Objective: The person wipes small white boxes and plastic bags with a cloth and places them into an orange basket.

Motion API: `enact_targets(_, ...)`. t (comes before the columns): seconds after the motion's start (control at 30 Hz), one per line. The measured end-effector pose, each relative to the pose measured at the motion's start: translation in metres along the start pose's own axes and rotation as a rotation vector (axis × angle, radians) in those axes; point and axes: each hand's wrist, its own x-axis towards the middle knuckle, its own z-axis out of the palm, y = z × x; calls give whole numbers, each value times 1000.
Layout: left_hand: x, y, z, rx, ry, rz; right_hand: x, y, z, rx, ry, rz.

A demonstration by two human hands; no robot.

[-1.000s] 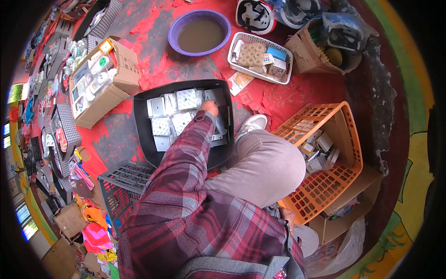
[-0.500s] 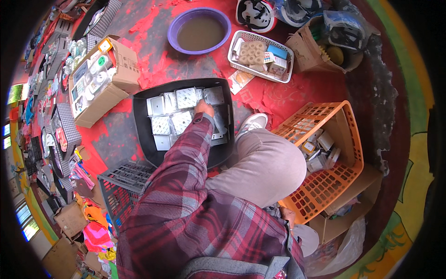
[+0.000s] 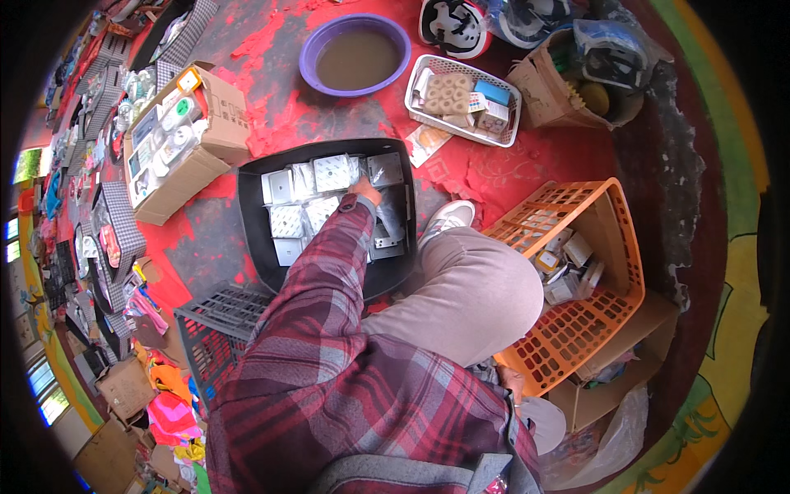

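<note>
Looks partway, my read: black bin (image 3: 253,235) mostly covered with flat white packets (image 3: 286,221), set in rough rows on left and middle. Right side of bin less tidy: silver-grey packet (image 3: 385,170) in far right corner, clear plastic wrap (image 3: 390,221) lying loose nearer, dark bin bottom showing between. So left rows seem done, right strip seems left to sort out; no finished state to judge against. Orange basket (image 3: 629,239) on the right, tipped on its side, has a jumble of small boxed items (image 3: 568,262) in it; can't tell if those count as left over.

Grip: left hand (image 3: 367,193) down in the bin, right of middle, back of hand up, fingers pointing far. Fingertips mostly hidden among the packets, so can't tell how far open or whether anything is pinched. White packets sit just left of it, silver-grey packet just beyond and to the right, plastic wrap on its near right side, about touching.

Right hand (image 3: 511,381) near, beyond the bent knee, at the near left edge of orange basket; looks to be touching the rim, finger closure not clear, no packet seen in it
</note>
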Motion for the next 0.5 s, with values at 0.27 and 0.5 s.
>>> enact_targets(0.27,-24,16,-8,96,285,309,-1,-8,4,-77,55,73)
enact_targets(0.5,-7,47,-7,402,145,354,-1,16,4,-26,44,52)
